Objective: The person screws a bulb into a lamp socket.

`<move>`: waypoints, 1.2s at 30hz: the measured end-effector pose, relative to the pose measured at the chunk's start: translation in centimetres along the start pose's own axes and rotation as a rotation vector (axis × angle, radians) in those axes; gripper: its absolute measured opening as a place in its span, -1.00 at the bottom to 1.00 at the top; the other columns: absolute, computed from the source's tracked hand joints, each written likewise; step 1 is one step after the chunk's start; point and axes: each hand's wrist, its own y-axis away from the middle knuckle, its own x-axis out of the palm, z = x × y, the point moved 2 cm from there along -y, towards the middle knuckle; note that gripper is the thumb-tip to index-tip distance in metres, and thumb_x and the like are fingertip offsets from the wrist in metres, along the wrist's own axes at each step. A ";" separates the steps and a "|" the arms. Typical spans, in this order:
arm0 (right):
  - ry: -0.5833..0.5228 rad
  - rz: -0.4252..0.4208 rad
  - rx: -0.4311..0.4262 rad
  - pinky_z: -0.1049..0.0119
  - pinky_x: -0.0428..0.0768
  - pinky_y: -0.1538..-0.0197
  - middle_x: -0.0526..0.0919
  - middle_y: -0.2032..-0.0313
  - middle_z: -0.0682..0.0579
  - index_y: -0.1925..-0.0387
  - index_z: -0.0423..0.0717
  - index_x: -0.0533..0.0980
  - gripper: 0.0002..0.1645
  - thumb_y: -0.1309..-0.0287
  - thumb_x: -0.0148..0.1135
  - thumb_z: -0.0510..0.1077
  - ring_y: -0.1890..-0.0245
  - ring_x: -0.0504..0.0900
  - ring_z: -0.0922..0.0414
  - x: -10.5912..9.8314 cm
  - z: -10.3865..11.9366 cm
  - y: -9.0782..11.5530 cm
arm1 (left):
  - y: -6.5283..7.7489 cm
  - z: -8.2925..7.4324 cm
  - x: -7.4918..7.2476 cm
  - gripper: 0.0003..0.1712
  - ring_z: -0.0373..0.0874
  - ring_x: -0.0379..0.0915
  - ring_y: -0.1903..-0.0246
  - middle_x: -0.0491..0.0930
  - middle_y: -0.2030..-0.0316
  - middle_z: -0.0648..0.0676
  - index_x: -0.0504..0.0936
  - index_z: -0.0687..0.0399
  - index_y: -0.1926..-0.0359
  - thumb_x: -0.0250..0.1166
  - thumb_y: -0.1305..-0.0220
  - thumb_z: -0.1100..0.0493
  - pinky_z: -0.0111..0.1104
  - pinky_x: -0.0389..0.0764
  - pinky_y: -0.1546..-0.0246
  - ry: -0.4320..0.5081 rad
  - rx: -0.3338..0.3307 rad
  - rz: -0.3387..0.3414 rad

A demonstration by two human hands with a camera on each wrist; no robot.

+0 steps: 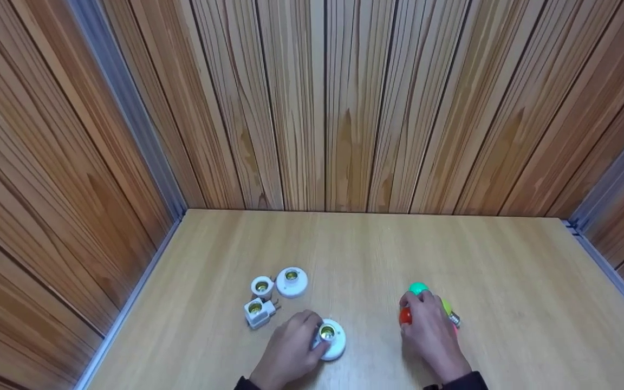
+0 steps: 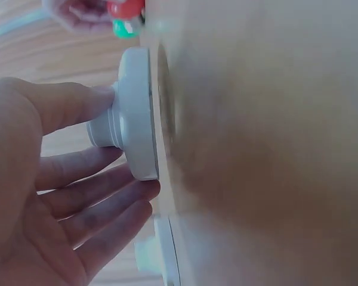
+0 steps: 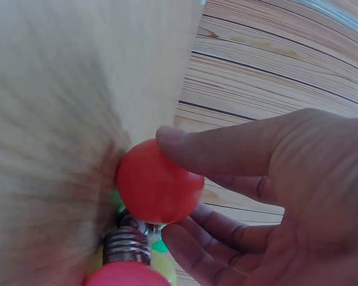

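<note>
My left hand (image 1: 293,346) pinches a round white lamp holder (image 1: 336,346) by its neck, thumb on one side and fingers on the other. In the left wrist view the base of this lamp holder (image 2: 140,113) is close over the table, over its own shadow. On the right, the thumb and fingers of my right hand (image 1: 434,336) close around a red light bulb (image 3: 158,185). Beside it lie a green bulb (image 1: 418,287), a yellow-green bulb (image 1: 447,307) and a pink bulb (image 3: 128,275). Their metal screw bases show partly; my right hand hides much of this group in the head view.
Left of centre stand another round white lamp holder (image 1: 292,290), a small white socket (image 1: 262,284) and a square white socket (image 1: 258,318) with metal prongs. Wood-plank walls (image 1: 344,108) enclose the wooden table (image 1: 366,244) at the back and sides.
</note>
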 end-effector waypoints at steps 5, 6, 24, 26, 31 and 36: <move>-0.008 -0.008 0.005 -0.03 0.61 0.07 0.51 0.08 -0.15 0.16 -0.03 0.57 -0.53 0.19 0.48 -0.36 0.06 0.48 -0.07 0.1 -0.3 0.2 | -0.4 -1.7 0.9 -0.48 -0.10 0.60 -0.07 0.64 0.00 0.00 0.57 -0.02 -0.13 0.33 -0.25 -0.15 -0.22 0.65 -0.07 0.005 -0.003 0.080; -0.011 0.005 0.015 -0.04 0.61 0.06 0.51 0.07 -0.15 0.15 -0.02 0.57 -0.52 0.19 0.49 -0.36 0.06 0.49 -0.07 0.1 -0.4 0.2 | -0.5 -2.0 1.1 -0.48 -0.12 0.60 -0.07 0.64 0.00 -0.01 0.57 -0.03 -0.13 0.33 -0.24 -0.16 -0.23 0.65 -0.06 0.003 -0.002 0.092; -0.032 0.099 0.091 -0.06 0.64 0.03 0.49 0.02 -0.12 0.08 0.03 0.55 -0.46 0.16 0.50 -0.36 0.05 0.49 -0.02 0.0 -1.0 0.0 | -1.6 -4.8 3.0 -0.62 -0.33 0.59 0.04 0.61 0.07 -0.20 0.61 -0.24 0.01 0.40 -0.17 -0.16 -0.37 0.63 0.01 0.015 -0.016 0.182; -0.026 0.115 0.105 -0.06 0.64 0.02 0.49 0.01 -0.12 0.05 0.02 0.54 -0.44 0.15 0.50 -0.36 0.05 0.49 -0.02 0.0 -1.0 -0.2 | -1.6 -4.8 3.0 -0.62 -0.32 0.59 0.02 0.61 0.06 -0.20 0.61 -0.26 0.02 0.40 -0.16 -0.16 -0.34 0.64 0.00 0.022 -0.027 0.184; -0.011 0.128 0.111 -0.11 0.63 -0.02 0.49 0.00 -0.13 -0.05 -0.02 0.50 -0.38 0.13 0.51 -0.28 0.03 0.50 -0.03 -0.2 -0.9 -0.3 | -1.8 -4.6 3.2 -0.52 -0.22 0.57 -0.08 0.59 -0.01 -0.16 0.58 -0.30 -0.03 0.46 -0.08 -0.16 -0.22 0.63 -0.09 0.091 -0.077 0.217; -0.135 0.037 0.054 -0.06 0.61 -0.10 0.58 0.00 -0.06 -0.08 -0.06 0.44 -0.36 0.08 0.50 -0.26 0.01 0.55 0.02 -1.3 -0.4 0.0 | -2.0 -4.2 3.4 -0.29 -0.15 0.54 -0.13 0.55 -0.04 -0.13 0.52 -0.33 -0.12 0.59 0.11 -0.11 -0.15 0.59 -0.15 0.201 -0.130 0.270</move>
